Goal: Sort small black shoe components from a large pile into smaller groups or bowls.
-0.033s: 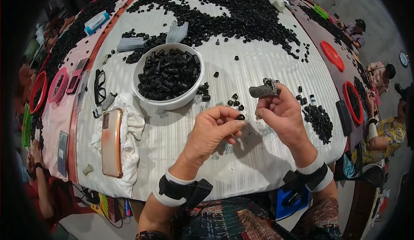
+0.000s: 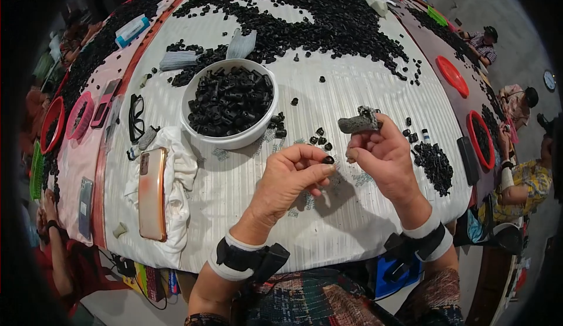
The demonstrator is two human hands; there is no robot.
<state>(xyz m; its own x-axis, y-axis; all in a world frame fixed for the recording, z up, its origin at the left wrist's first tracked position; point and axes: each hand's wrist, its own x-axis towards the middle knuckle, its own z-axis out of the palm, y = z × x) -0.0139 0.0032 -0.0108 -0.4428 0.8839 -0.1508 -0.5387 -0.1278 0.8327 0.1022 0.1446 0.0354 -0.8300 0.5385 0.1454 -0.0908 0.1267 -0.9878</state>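
Observation:
Between the thumb and fingers of my left hand [image 2: 288, 179] is a small black plastic piece [image 2: 328, 160]. My right hand [image 2: 384, 162] is beside it, thumb and index finger apart, with no piece seen between them. A worn grey finger sleeve [image 2: 358, 125] covers the end of its index finger. Several loose black pieces [image 2: 320, 141] lie on the striped white cloth just beyond my hands. To the right of my right hand is a small heap of thin black bits [image 2: 434, 167]. A white bowl [image 2: 230, 141] full of black plastic parts [image 2: 229, 100] stands beyond my left hand.
A large spread of black pieces [image 2: 328, 21] covers the table's far part. On the left lie a phone [image 2: 152, 194] on a white cloth [image 2: 179, 179], and black eyeglasses [image 2: 136, 118]. A dark oblong case [image 2: 467, 160] sits near the right edge. Other people work at the side tables.

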